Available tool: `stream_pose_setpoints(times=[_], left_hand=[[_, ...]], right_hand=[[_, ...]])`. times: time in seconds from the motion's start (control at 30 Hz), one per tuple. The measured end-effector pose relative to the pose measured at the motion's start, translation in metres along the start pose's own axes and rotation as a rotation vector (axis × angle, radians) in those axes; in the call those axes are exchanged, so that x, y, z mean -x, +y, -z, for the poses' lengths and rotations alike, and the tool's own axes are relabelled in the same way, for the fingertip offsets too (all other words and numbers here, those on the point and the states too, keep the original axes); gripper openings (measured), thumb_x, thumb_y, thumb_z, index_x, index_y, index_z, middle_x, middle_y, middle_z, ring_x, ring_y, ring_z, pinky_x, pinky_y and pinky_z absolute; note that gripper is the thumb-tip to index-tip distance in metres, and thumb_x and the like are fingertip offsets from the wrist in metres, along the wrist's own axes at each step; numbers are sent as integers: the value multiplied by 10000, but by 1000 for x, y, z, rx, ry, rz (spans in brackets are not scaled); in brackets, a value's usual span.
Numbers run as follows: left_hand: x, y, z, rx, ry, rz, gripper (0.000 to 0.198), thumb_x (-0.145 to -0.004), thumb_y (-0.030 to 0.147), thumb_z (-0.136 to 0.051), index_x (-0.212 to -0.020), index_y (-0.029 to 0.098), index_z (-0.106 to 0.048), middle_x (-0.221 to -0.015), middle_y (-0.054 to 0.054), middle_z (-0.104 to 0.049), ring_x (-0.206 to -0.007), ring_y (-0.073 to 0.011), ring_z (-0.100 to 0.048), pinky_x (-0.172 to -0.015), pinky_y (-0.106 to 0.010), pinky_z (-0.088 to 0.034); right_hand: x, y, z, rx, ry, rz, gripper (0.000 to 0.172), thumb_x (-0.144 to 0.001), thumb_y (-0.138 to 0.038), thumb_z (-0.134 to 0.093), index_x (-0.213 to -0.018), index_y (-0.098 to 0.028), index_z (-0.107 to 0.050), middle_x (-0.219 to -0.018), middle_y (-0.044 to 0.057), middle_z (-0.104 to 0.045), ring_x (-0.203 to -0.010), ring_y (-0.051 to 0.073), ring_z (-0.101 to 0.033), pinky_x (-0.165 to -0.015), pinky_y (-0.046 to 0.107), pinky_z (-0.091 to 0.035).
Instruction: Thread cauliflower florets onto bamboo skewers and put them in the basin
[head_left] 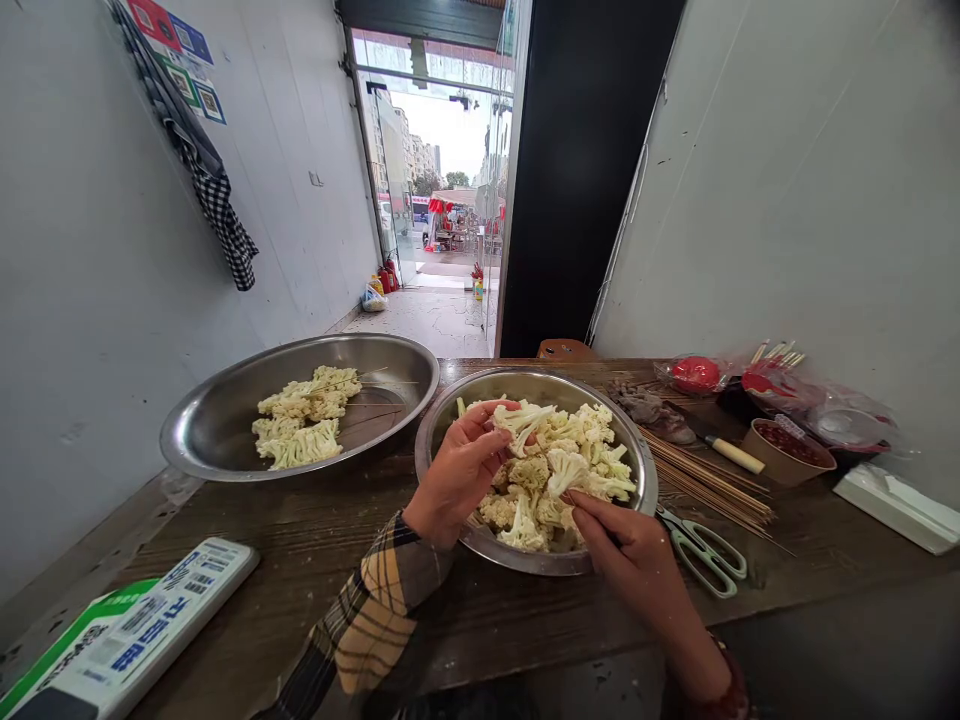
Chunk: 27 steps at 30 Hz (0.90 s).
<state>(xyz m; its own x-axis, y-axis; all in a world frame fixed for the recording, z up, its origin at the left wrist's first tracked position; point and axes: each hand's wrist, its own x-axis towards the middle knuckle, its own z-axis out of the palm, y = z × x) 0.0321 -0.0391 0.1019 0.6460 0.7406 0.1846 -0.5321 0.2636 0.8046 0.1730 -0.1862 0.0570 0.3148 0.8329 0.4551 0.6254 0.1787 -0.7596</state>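
Note:
My left hand [466,462] pinches a cauliflower floret [531,422] above a round steel bowl [646,470]. More cut cauliflower [525,525] fills that bowl. Over its right front rim, my right hand [626,540] has thumb and fingers pressed together. Another floret [568,470] lies right at those fingertips; whether they grip it or something thin is hidden. To the left, a wide steel basin [202,455] contains a cluster of cauliflower pieces [304,420] with thin bamboo skewers [375,408] sticking out of them.
Right of the bowl lie loose bamboo skewers [709,485], green-handled scissors [705,555], a knife with a wooden handle [735,455] and a paper tub [791,455]. A white boxy package [900,505] sits farther right. At front left is a blue-printed white device [161,620].

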Motion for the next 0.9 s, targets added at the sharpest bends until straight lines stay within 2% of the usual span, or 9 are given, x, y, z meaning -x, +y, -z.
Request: stream_pose_setpoints(times=[0.23, 0.67, 0.9], left_hand=[[3, -1, -4, -96, 7, -26, 291, -690, 109, -680, -972, 166, -634, -830, -15, -647, -751, -127, -627, -696, -230, -473], [4, -4, -4, -259, 17, -70, 300, -681, 151, -707, -974, 169, -644, -861, -32, -658, -788, -134, -608, -749, -259, -468], [5, -2, -6, -148, -3, -48, 289, -740, 221, -684, -1015, 182, -608, -869, -20, -622, -743, -120, -605, -697, -247, -485]], right_hand=[[0, 1, 0, 8, 18, 36, 263, -878, -272, -542, -1034, -178, -732, -1006, 66, -739, -906, 224, -709, -837, 330, -569], [1, -2, 1, 12, 26, 9, 281, -876, -281, -542, -1049, -160, -728, -1041, 84, -725, -964, 223, -693, -828, 308, -576], [1, -1, -2, -9, 64, -3, 268, -866, -278, -550, -1041, -186, -732, -1025, 64, -732, -945, 234, -699, -852, 353, -570]])
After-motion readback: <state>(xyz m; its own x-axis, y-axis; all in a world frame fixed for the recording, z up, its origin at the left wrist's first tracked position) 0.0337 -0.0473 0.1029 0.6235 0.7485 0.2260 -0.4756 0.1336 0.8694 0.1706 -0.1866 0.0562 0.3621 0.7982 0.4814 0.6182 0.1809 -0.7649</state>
